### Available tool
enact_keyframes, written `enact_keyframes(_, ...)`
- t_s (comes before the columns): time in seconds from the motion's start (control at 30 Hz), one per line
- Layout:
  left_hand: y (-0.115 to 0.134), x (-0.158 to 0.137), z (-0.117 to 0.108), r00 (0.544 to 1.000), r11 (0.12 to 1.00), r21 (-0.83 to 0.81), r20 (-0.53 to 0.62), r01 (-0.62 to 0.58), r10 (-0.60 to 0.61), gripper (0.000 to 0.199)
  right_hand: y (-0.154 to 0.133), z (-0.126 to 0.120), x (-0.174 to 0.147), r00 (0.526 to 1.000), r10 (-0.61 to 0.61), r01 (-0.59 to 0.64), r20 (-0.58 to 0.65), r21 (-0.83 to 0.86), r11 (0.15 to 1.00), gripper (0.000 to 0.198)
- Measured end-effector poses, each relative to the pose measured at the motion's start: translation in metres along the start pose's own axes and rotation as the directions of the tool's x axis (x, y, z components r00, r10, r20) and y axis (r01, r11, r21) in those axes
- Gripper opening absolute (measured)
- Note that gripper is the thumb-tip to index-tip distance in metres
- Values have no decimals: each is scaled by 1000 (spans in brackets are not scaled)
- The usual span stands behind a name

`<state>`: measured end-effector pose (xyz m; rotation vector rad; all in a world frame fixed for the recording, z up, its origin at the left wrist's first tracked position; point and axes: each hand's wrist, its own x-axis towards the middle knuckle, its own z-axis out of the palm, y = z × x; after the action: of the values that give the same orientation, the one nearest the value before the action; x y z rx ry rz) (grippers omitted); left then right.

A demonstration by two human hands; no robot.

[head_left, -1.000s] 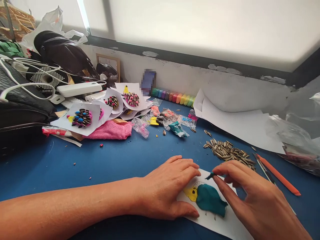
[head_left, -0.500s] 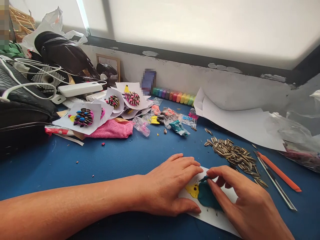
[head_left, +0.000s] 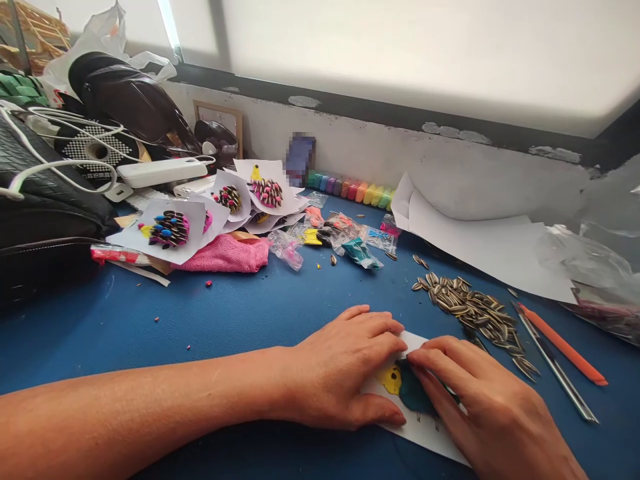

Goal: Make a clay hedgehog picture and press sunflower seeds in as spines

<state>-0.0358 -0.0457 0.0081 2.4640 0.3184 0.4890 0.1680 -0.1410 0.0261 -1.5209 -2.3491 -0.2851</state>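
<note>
Here, the left hand (head_left: 350, 377) lies flat with its thumb spread from its fingers, covering the left edge of a small white sheet of paper (head_left: 427, 437); between that thumb and the right hand (head_left: 487, 393) shows a flat yellow clay-like patch with a black dot (head_left: 390, 383), touching a rounded teal clay-like shape (head_left: 413, 393) that the right hand partly covers; the right thumb and forefinger meet at the teal shape's upper edge, though I cannot tell whether anything is pinched between them; the sheet's lower edge slants in view from the left thumb down to the right hand, its right end hidden; just beyond the right knuckles sits a loose heap of striped sunflower seeds (head_left: 470, 308), leaving that hand little room forward; a slim silver pen-like tool (head_left: 569, 383) and a long orange stick-like tool (head_left: 563, 344) lie to its right; the widest room is on the left, where the blue tabletop (head_left: 250, 320), dotted with tiny crumbs, runs from the left forearm to a bundled pink cloth (head_left: 227, 255).
</note>
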Motion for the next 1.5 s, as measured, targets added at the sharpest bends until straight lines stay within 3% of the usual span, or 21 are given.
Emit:
enact_keyframes(0.2, 2, 0, 0, 1000, 1000, -3, 1, 1, -1, 60, 9, -3, -3, 997, -43, 42, 64, 22, 999, 24)
enact_keyframes(0.37, 1, -1, 2, 1000, 1000, -8, -15, 4, -4, 56, 14, -3, 0, 995, -102, 102, -1, -59, 993, 32)
enact_keyframes(0.6, -1, -1, 2, 999, 999, -32, -35, -6, 5, 57, 24, -3, -8, 979, -198, 204, 48, -182, 962, 44)
enact_keyframes(0.73, 0, -1, 2, 1000, 999, -50, -24, 18, -20, 58, 24, -4, -6, 966, -258, 250, -20, -183, 951, 43)
enact_keyframes(1.0, 0, 0, 2, 999, 997, -74, -32, 19, -22, 72, 22, -3, 1, 957, -285, 274, -60, -146, 951, 41)
enact_keyframes(1.3, 1, 2, 1, 999, 999, -52, -36, 16, -18, 67, 21, 0, -3, 956, -293, 289, -14, -133, 948, 43)
enact_keyframes(1.5, 2, 2, -1, 999, 998, -59, -19, 33, -34, 66, 29, 3, -12, 972, -234, 234, 12, -15, 972, 53)
